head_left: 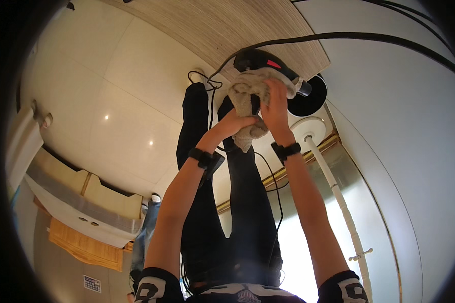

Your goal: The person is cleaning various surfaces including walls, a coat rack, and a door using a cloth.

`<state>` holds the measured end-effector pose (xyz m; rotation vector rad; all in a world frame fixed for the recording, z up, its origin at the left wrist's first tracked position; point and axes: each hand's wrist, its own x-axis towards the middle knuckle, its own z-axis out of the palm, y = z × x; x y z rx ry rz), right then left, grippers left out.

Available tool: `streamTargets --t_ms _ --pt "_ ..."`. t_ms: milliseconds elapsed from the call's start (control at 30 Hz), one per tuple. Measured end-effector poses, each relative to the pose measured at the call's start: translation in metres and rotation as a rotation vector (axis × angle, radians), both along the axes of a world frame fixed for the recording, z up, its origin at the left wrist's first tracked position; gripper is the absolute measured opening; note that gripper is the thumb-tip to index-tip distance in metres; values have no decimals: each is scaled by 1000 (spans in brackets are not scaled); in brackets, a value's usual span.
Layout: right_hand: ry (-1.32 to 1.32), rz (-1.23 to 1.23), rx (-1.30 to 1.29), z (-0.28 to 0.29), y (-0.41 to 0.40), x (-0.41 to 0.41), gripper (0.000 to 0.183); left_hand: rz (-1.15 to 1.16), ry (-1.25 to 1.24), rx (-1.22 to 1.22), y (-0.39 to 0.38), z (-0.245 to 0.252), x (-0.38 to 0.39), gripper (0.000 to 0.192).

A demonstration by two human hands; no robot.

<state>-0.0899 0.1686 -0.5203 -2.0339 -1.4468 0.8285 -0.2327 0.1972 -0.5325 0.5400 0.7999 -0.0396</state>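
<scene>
Both hands are on a beige terry cloth (246, 94), which lies over the handle side of a black hair dryer (256, 58) with a red mark. Thumb and fingers of my left hand (233, 123) pinch the hanging lower part of the cloth. My right hand (276, 104) presses the cloth's upper part against the dryer-like body, its fingers partly in the folds. A grey nozzle end (304, 88) sticks out on the right. A thick black cord (326, 36) passes just above the device. What the cloth wraps is hidden.
A wood-grain tabletop (227, 26) spans the top. Beneath its corner is a round black object (314, 98). A white stand (333, 181) with a round base is at right. Thin black cables (276, 185) hang by my legs. At left are a light sofa-like piece (87, 200) and another person's jeans (146, 227).
</scene>
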Motion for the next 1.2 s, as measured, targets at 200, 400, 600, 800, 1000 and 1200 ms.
streamTargets --t_ms 200,400,600,800,1000,1200 --pt "-99 198 92 -20 59 -2 38 70 7 -35 -9 -4 7 32" --pt "30 -29 -92 -22 83 8 33 23 148 -46 -25 -13 6 30" --pt "57 -108 -131 -23 73 8 36 51 144 -153 -32 -25 -1 31" --pt "-31 -155 -48 -30 69 8 38 -4 219 11 -23 -25 -5 37" --pt "-99 -184 87 -31 61 3 39 4 300 44 -21 -14 -6 33" --pt "-199 -344 65 -30 51 -14 41 108 464 254 -33 -8 7 35"
